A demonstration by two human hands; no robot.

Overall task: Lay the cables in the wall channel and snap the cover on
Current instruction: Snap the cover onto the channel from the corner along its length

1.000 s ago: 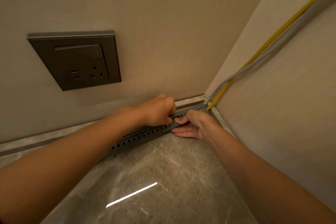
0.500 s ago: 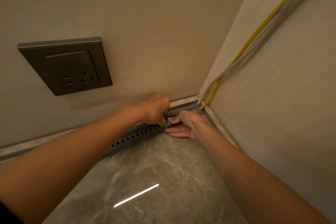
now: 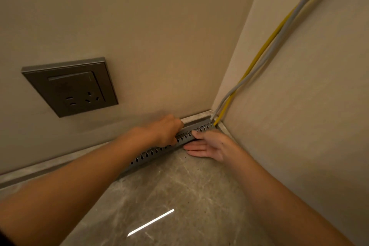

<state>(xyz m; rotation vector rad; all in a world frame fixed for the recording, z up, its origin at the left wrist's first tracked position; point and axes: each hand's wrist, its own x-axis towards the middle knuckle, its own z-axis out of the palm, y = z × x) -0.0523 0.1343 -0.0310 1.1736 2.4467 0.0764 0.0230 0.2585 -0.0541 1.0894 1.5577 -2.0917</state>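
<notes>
A grey slotted cable channel (image 3: 151, 156) lies along the foot of the back wall, reaching into the corner. My left hand (image 3: 165, 131) is curled over its top edge near the middle, fingers closed on the channel. Just to the right, my right hand (image 3: 209, 146) rests with its thumb on the channel's upper edge and its fingers flat on the floor in front. A yellow cable (image 3: 265, 46) and a grey cable (image 3: 279, 44) run down the right wall and enter the channel's end in the corner. Whether a cover sits on the channel I cannot tell.
A dark grey wall socket (image 3: 69, 88) sits on the back wall, upper left of my hands. A marble skirting strip (image 3: 40, 170) runs along the wall base. The marble floor (image 3: 179, 205) shows a bright light reflection. The right wall (image 3: 309, 126) stands close.
The view has tilted so the socket sits lower in frame. My right hand's fingers have flattened onto the floor, and both hands stay on the channel near the corner.
</notes>
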